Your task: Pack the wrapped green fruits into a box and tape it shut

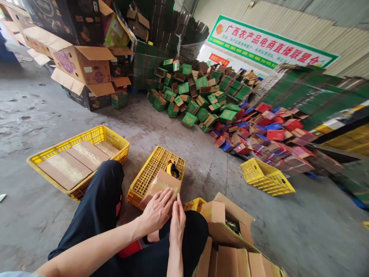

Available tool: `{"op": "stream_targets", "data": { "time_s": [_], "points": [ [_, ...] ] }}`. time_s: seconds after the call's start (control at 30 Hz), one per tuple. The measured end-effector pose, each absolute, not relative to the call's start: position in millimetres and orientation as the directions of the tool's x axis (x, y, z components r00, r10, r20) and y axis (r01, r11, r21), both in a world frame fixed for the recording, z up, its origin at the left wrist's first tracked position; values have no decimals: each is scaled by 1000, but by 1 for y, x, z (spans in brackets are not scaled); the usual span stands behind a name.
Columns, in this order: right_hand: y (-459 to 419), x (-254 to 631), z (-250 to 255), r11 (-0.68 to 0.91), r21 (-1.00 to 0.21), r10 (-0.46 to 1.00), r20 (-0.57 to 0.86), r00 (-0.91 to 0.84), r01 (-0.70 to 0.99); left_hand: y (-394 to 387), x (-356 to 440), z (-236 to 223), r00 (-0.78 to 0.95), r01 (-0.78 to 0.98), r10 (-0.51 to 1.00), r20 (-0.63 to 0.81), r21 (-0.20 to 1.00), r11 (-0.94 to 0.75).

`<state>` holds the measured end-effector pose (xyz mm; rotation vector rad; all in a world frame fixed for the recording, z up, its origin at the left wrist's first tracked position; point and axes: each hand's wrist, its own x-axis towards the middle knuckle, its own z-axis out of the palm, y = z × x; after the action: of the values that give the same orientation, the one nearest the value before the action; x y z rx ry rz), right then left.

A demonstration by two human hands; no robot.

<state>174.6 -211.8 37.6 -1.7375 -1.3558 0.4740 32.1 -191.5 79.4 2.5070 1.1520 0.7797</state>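
Observation:
A small cardboard box (pixel 155 185) with clear tape over its top rests on an upturned yellow plastic crate (pixel 142 175) in front of my knees. My left hand (pixel 158 209) lies on the taped top, its fingers stretched out. Close beside it, my right hand (pixel 177 221) touches the box's near right edge with straightened fingers. Neither hand grips anything that I can see. Behind the box, a yellow and black tape dispenser (pixel 173 168) sits on the crate.
To the left, a yellow crate (pixel 115 136) holds several taped boxes. An open carton (pixel 215 217) stands by my right knee, above more cardboard boxes (pixel 227 261). Another yellow crate (pixel 265 177) lies to the right. Heaped green boxes (pixel 188 119) and red-blue boxes (pixel 275 134) fill the back.

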Motion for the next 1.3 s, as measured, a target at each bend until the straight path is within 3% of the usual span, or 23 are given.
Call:
{"op": "stream_targets", "data": {
  "time_s": [0.23, 0.47, 0.57, 0.97, 1.3],
  "points": [
    [-210, 158, 52, 69, -709, 892, 358, 274, 702, -178, -21, 84, 566, 562, 725, 393, 459, -688],
    [-218, 162, 50, 197, -390, 789, 608, 91, 899, -176, -43, 67, 481, 542, 717, 504, 473, -695],
    [-218, 156, 54, 231, -294, 783, 623, 3, 928, -171, -37, 68, 454, 545, 715, 531, 469, -695],
    [-222, 162, 70, 348, -219, 732, 671, -118, 911, -175, -32, 65, 428, 548, 734, 527, 494, -675],
    [-203, 129, 97, 299, -281, 832, 545, -105, 912, -171, -33, 72, 435, 523, 746, 505, 533, -666]
  ]
}}
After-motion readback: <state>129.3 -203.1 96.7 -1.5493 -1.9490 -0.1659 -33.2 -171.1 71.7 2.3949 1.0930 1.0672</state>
